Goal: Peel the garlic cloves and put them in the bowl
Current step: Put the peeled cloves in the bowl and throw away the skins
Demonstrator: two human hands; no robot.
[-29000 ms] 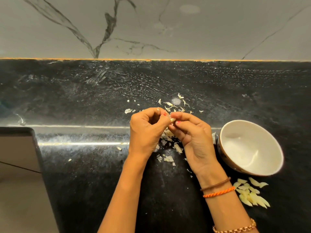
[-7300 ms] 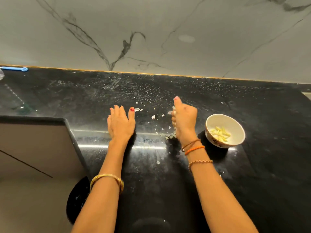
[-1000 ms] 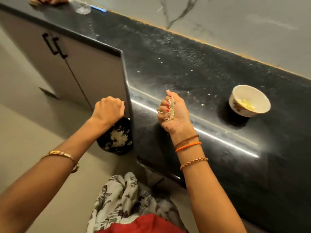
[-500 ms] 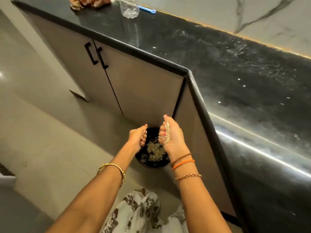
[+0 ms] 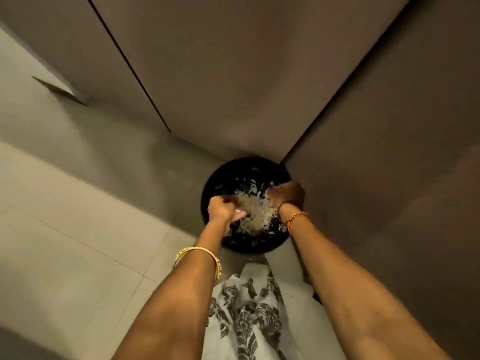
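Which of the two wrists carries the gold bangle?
The left wrist: a single gold bangle circles it. The right wrist wears thin thread bands, one orange, close behind the right hand.

The bin (image 5: pixel 215 183) is black, the garlic skins (image 5: pixel 255 210) in it pale cream. At six o'clock, white cloth (image 5: pixel 249 315) carries a dark floral print. The cabinet doors (image 5: pixel 233 74) are taupe, the floor tiles (image 5: pixel 65 229) beige.

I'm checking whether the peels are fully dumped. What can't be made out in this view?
- Left hand and right hand: head view, motion blur; whether either grips peels is unclear.
- Peels: blurred; falling or already lying in the black bin cannot be told.
- Bowl and countertop: outside the frame.
- Bin's near rim: hidden by the forearms.
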